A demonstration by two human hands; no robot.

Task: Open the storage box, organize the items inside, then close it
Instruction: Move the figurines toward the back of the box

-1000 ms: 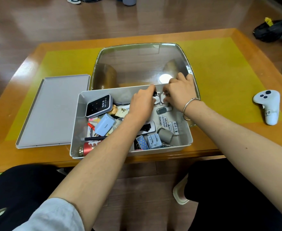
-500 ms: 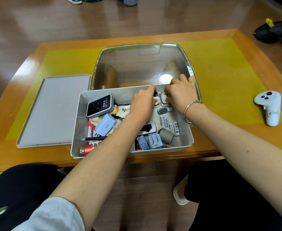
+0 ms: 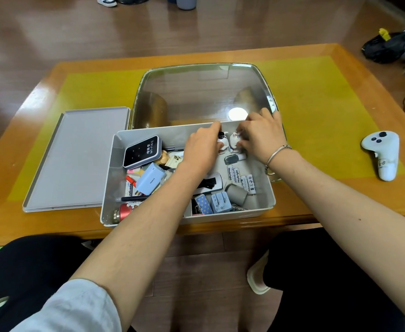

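Note:
The grey storage box (image 3: 267,200) stands open at the table's near edge, full of small items. Its grey lid (image 3: 77,159) lies flat to the left. My left hand (image 3: 202,147) and my right hand (image 3: 261,134) are both at the box's far wall. Each holds a small white figurine: the left one (image 3: 221,140) has a black top, the right one (image 3: 233,140) is partly hidden by my fingers. Below lie a black-faced Wi-Fi device (image 3: 142,150), a blue charger (image 3: 149,179), white batteries (image 3: 235,173), a grey cylinder (image 3: 236,194) and a red can (image 3: 125,210).
A glass inset (image 3: 196,92) sits in the table behind the box. A white game controller (image 3: 382,153) lies on the yellow mat (image 3: 328,111) at the right. My knees are under the table's front edge. A black bag (image 3: 385,46) lies on the floor far right.
Both hands stay at the box's far wall with the two small white figurines; only slight finger shifts show.

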